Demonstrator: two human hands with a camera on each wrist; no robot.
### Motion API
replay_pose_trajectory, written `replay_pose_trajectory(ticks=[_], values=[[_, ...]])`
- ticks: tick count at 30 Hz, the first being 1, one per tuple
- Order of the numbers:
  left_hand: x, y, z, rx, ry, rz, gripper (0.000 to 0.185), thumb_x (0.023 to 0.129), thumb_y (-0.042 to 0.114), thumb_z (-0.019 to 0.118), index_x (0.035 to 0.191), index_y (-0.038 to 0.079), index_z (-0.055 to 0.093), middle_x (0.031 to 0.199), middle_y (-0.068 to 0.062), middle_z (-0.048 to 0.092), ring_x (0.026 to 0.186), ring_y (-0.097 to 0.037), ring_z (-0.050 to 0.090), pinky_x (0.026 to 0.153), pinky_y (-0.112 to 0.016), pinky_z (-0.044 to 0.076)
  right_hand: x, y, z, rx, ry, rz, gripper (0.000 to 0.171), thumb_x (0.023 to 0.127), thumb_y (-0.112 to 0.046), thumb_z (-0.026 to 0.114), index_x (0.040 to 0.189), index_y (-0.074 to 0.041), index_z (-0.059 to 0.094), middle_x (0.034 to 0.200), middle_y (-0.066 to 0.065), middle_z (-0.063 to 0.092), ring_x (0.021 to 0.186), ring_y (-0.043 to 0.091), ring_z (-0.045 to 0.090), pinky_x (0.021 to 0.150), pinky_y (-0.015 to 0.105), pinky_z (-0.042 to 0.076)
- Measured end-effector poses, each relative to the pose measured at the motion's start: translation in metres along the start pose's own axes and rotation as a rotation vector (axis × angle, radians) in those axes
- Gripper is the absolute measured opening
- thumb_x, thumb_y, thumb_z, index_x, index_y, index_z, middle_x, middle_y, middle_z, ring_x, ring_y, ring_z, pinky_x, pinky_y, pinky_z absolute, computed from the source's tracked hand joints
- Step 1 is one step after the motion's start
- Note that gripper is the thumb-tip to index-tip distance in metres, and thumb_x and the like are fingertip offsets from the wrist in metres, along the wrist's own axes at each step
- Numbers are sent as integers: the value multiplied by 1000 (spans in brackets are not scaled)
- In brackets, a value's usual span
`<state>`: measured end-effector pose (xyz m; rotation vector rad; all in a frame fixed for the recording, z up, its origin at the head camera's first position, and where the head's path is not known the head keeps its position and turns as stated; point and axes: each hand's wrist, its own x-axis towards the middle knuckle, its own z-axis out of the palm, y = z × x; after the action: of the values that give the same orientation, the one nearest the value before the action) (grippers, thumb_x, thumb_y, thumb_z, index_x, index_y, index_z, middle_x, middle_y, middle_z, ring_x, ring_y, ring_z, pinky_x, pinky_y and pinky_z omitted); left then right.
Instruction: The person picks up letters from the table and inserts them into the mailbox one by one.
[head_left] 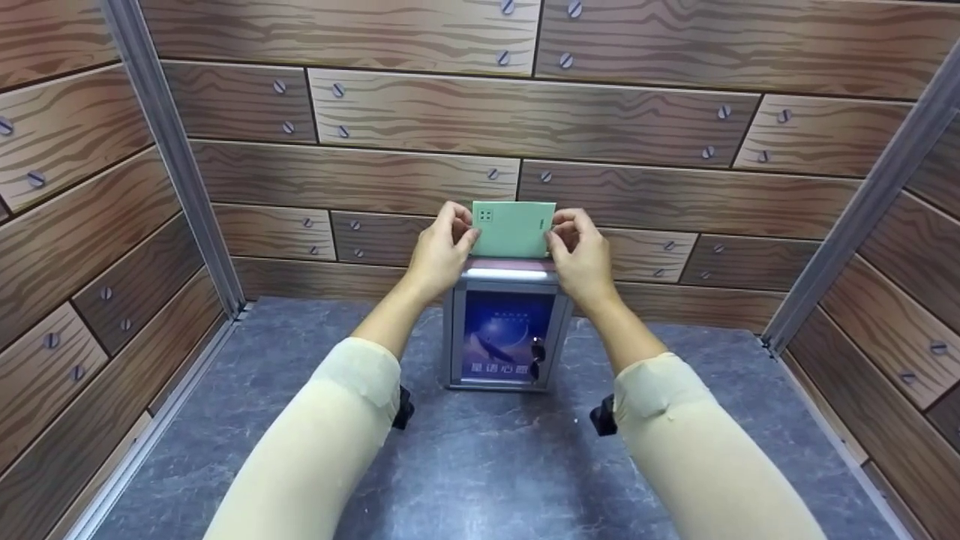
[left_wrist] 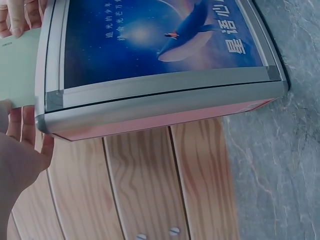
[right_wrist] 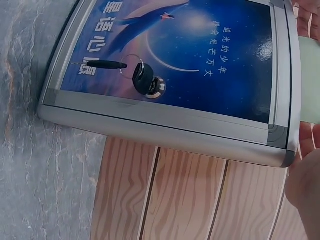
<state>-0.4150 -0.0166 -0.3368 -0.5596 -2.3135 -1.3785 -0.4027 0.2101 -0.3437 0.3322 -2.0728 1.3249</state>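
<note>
Sleeves frame my view as both hands hold 1 green card (head_left: pixel 513 229) upright over the slot atop the metal box (head_left: pixel 504 337) on the grey counter (head_left: pixel 480 472). My left hand (head_left: pixel 442 251) pinches its left edge, my right hand (head_left: pixel 579 255) its right edge (each grip narrow, on the card). I judge it best to keep the card level and square with the slot, lowering evenly.

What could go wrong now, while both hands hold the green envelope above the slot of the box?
The green envelope is pinched only at its side edges by the left hand and right hand, so it might buckle at the slot. Pushing down could also shift the small metal box. The key is left in its lock.
</note>
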Motion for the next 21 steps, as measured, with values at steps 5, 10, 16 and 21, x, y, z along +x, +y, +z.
replay_pose_trajectory(ticks=[5,10,16,21], values=[[1,-3,4,22,6,3,13,107,13,67,114,8,58,104,-10,71,96,-23,65,92,-41,54,0,7,1,-13,-10,27,12,102,1,69,113,1,66,96,13,72,80,5,62,73,15,50],[1,-8,8,50,25,-2,13,105,12,69,112,6,59,104,-11,73,103,-29,66,99,-43,52,0,10,5,16,18,58,10,102,-5,71,110,0,69,87,5,69,74,3,59,67,16,47],[-3,-13,14,102,38,-12,23,106,16,68,122,9,55,114,-10,80,121,-34,61,105,-50,44,-2,12,12,31,51,35,13,100,0,72,113,2,69,88,9,69,76,11,57,69,20,47],[-5,-16,19,169,54,32,33,106,18,66,133,14,48,114,-8,80,120,-35,60,101,-52,44,-6,15,13,-25,49,-3,29,100,2,71,127,-2,64,89,8,64,74,11,54,68,18,44]])
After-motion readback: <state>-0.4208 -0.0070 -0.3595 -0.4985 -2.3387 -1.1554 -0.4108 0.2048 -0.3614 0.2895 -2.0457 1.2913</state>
